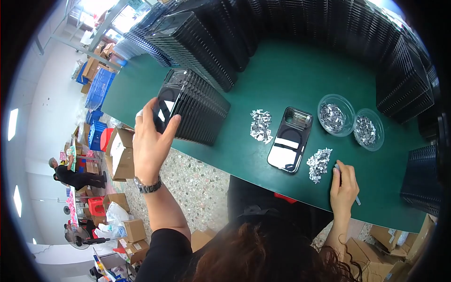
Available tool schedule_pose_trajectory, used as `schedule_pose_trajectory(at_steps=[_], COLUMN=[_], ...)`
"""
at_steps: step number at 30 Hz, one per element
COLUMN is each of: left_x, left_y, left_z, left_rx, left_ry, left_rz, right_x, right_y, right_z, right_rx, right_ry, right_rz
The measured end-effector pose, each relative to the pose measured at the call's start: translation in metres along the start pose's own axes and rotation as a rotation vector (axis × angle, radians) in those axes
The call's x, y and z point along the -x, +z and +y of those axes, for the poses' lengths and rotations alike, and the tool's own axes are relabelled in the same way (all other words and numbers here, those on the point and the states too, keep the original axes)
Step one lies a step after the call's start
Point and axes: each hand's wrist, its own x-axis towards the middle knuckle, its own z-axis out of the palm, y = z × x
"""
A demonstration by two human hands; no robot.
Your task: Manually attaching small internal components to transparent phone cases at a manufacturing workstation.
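Note:
My left hand (152,141) reaches to the top of a stack of dark phone cases (199,110), its thumb and fingers around the edges of the top case (165,107). One phone case (290,138), with a clear camera window and a white patch, lies on the table in front of me. Small piles of silvery-white pieces lie on its left (260,127) and right (319,165). My right hand (345,185) rests on the table beside the right pile, fingers closed round a slim grey stick-like tool (358,201), mostly hidden by the hand.
Two clear round bowls (336,115) (369,129) hold more small pieces on the green table (282,70). Tall stacks of black cases (305,23) line the far and right sides. A cardboard box (121,155) stands left, below the table edge. Another person (77,177) stands far left.

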Motion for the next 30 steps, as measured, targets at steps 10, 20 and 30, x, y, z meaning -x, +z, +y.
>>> schedule_pose_trajectory(at_steps=[10, 20, 30], left_x=[0.063, 0.051, 0.053], left_y=[0.117, 0.136, 0.118], left_z=[0.131, 0.150, 0.043], left_rx=[0.263, 0.267, 1.652], left_ry=[0.566, 0.555, -0.124], left_rz=[-0.286, -0.307, -0.735], right_x=[-0.001, 0.002, -0.027], right_y=[0.010, 0.007, -0.012], right_z=[0.001, 0.001, -0.015], right_rx=[0.106, 0.125, -0.046], right_ry=[-0.094, -0.021, 0.134], right_rz=[0.058, 0.031, -0.302])
